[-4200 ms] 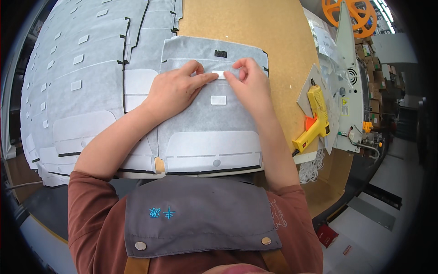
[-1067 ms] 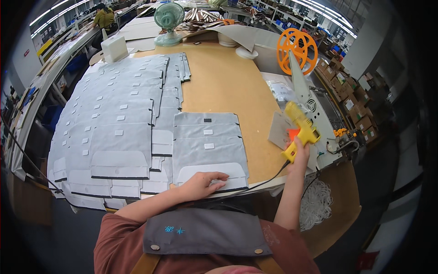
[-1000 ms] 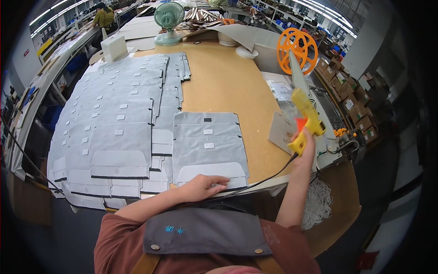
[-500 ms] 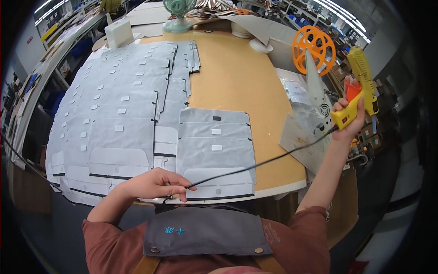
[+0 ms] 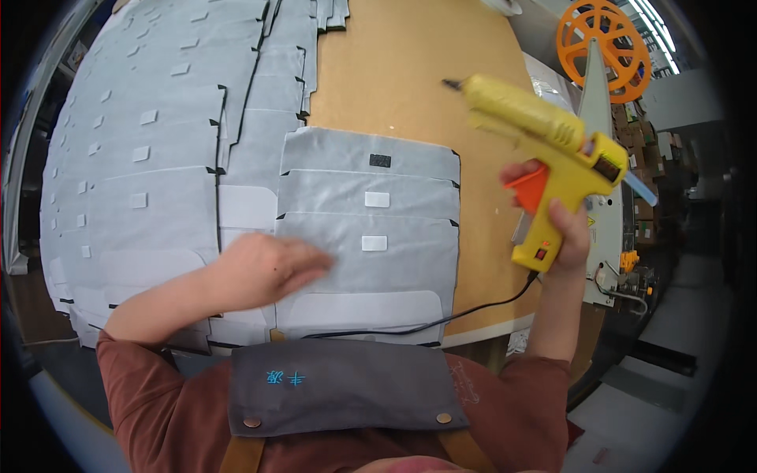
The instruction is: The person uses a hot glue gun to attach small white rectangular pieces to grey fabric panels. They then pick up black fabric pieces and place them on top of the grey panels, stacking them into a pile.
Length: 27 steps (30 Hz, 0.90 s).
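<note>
My right hand (image 5: 574,232) is wrapped round the handle of a yellow hot glue gun (image 5: 524,118), fingers at its orange-red trigger. The gun's dark nozzle points left over the table, and a pale blue glue stick (image 5: 640,189) pokes out of its back. A black power cable (image 5: 473,310) runs from the handle down to the table's near edge. My left hand (image 5: 268,268) hovers over the left side of a grey fabric panel (image 5: 331,236), its fingers smeared by motion. That panel carries one dark patch (image 5: 380,161) and two white patches (image 5: 376,199) in a column.
Many overlapping grey panels (image 5: 110,173) with white patches cover the left of the tan table (image 5: 394,71). At the right stands an orange spoked reel (image 5: 603,47) on a grey upright (image 5: 595,87), with machine parts beside it. Cardboard boxes (image 5: 643,142) are stacked beyond.
The glue gun has come leftward and inward over the table, its nozzle swung to the left. My left hand has let go of the cable and moved up over the panel. The view has tilted down.
</note>
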{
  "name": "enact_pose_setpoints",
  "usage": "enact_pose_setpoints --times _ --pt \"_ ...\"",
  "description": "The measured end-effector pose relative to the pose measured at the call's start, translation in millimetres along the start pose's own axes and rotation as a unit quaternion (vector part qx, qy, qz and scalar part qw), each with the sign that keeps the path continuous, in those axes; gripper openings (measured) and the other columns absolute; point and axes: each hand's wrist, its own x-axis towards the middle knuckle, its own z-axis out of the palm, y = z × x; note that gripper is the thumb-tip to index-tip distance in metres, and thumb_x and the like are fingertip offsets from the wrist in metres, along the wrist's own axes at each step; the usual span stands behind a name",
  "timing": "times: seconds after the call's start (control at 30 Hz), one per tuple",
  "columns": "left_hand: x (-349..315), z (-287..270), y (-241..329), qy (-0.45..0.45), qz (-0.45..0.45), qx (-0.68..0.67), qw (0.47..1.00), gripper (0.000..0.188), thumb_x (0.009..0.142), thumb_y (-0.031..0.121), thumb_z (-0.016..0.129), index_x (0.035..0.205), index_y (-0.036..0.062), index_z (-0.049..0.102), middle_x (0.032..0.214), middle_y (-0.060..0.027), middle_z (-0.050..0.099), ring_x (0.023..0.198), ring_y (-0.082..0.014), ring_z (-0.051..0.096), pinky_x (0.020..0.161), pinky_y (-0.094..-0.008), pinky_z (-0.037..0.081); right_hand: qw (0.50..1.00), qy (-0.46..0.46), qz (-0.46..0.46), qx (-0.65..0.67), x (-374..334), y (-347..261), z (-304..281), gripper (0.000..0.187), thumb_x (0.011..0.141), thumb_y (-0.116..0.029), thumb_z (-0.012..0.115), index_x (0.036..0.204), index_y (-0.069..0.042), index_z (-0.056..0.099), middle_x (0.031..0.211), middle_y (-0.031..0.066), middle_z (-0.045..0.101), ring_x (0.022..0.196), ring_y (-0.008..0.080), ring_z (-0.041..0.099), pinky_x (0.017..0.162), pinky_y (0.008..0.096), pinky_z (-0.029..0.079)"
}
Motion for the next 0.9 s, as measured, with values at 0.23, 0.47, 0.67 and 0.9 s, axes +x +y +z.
enact_pose_setpoints --times 0.23,0.47,0.67,0.9 --pt "17.5 3.4 -37.5 0.196 -0.017 0.222 0.955 0.043 0.083 0.015 0.075 0.124 0.0114 0.064 0.131 -0.0086 0.064 0.066 -0.0160 0.067 0.057 -0.0286 0.054 0.995 -0.033 0.092 -0.010 -0.6 32.4 45.6 0.058 0.087 -0.018 0.065 0.136 0.003 0.043 0.110 0.0199 0.063 0.103 0.0270 0.064 0.088 0.0385 0.051" --pt "18.9 10.2 -44.2 0.186 -0.009 0.270 0.945 0.041 0.084 0.017 0.073 0.123 0.0065 0.065 0.133 -0.0127 0.062 0.063 -0.0139 0.065 0.055 -0.0266 0.052 0.990 -0.024 0.141 -0.011 -14.9 42.1 48.8 0.054 0.089 -0.015 0.063 0.136 0.005 0.043 0.114 0.0210 0.062 0.106 0.0286 0.063 0.091 0.0402 0.050" --pt "18.2 7.8 -42.8 0.170 -0.017 0.285 0.943 0.038 0.084 0.017 0.072 0.121 0.0065 0.066 0.131 -0.0130 0.063 0.062 -0.0133 0.064 0.055 -0.0261 0.052 0.988 -0.017 0.151 -0.004 -17.9 47.8 52.1 0.053 0.090 -0.012 0.061 0.137 0.006 0.043 0.114 0.0214 0.062 0.107 0.0292 0.063 0.094 0.0415 0.049" --pt "18.0 5.0 -42.1 0.163 -0.016 0.280 0.946 0.039 0.083 0.016 0.073 0.121 0.0064 0.066 0.131 -0.0135 0.063 0.061 -0.0125 0.064 0.054 -0.0258 0.052 0.987 -0.017 0.158 -0.006 -16.8 50.1 53.6 0.054 0.090 -0.012 0.062 0.137 0.006 0.042 0.114 0.0214 0.062 0.108 0.0294 0.063 0.095 0.0416 0.049"
